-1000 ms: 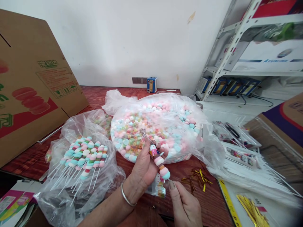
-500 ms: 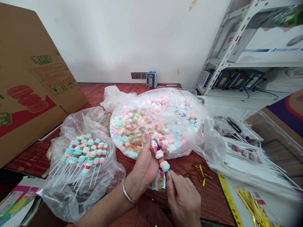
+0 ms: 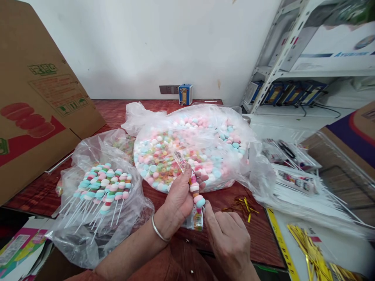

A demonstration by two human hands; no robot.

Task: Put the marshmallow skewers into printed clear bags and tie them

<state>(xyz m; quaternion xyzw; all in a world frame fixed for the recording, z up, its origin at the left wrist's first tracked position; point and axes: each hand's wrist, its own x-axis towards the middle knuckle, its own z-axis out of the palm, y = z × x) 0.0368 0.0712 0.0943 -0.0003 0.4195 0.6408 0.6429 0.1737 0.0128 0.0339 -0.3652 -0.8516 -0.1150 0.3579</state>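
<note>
My left hand (image 3: 178, 199) is wrapped round a marshmallow skewer (image 3: 197, 195) with pink, white and blue pieces. A clear printed sleeve (image 3: 179, 159) stands up past my left thumb, and the skewer's upper part is in or against it. At the skewer's lower end, just under the blue marshmallow, my right hand (image 3: 228, 234) has its thumb and finger on the short stick end. Beneath the hands lies a pack of printed sleeves (image 3: 198, 219) on the table edge. To the left, several finished marshmallow skewers (image 3: 105, 186) rest on a clear plastic bag (image 3: 125, 230).
A round heap of loose marshmallows and gummy rings (image 3: 164, 156) sits under plastic film. Gold twist ties (image 3: 246, 207) lie right of it, with more ties (image 3: 310, 249) near white sticks (image 3: 299, 207). A large carton (image 3: 43, 89) stands left, a white shelf (image 3: 275, 74) right.
The skewer sits slightly lower in my left hand's grip and the sleeve shows longer above the thumb. My right fingers have shifted up against the stick end. The view has moved slightly.
</note>
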